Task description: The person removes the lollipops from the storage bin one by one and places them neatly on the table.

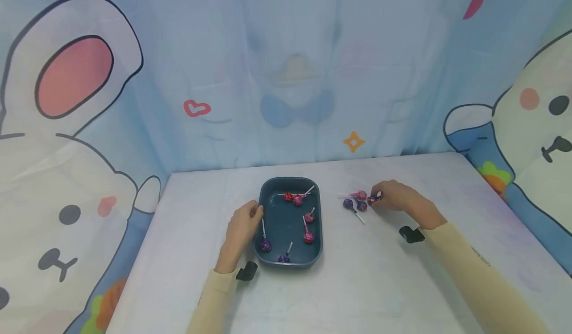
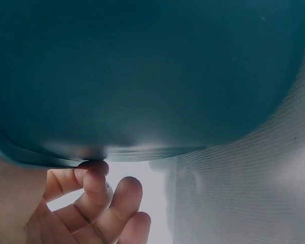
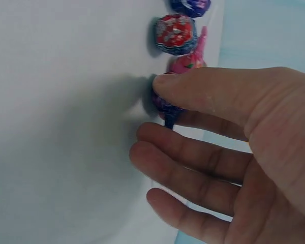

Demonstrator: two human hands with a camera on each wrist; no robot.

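Observation:
At its left rim, my left hand (image 1: pixel 240 229) pinches a dark teal tray (image 1: pixel 286 225); in the left wrist view the thumb and a finger meet at the edge of the tray wall (image 2: pixel 157 91). Several lollipops lie inside, among them a pink one (image 1: pixel 308 236) and a purple one (image 1: pixel 266 244). To the right of the tray, my right hand (image 1: pixel 402 201) pinches a dark-wrapped lollipop (image 3: pixel 165 108) between thumb and index finger, its other fingers spread below. Close beside it on the table lie a pink lollipop (image 1: pixel 361 195) and purple lollipops (image 1: pixel 348 204).
A white cloth covers the table (image 1: pixel 357 284). Behind it hangs a blue curtain (image 1: pixel 295 66) printed with cartoon animals, which also runs along both sides. Dark wrist cameras sit under each forearm, the right one (image 1: pixel 411 234) just above the table.

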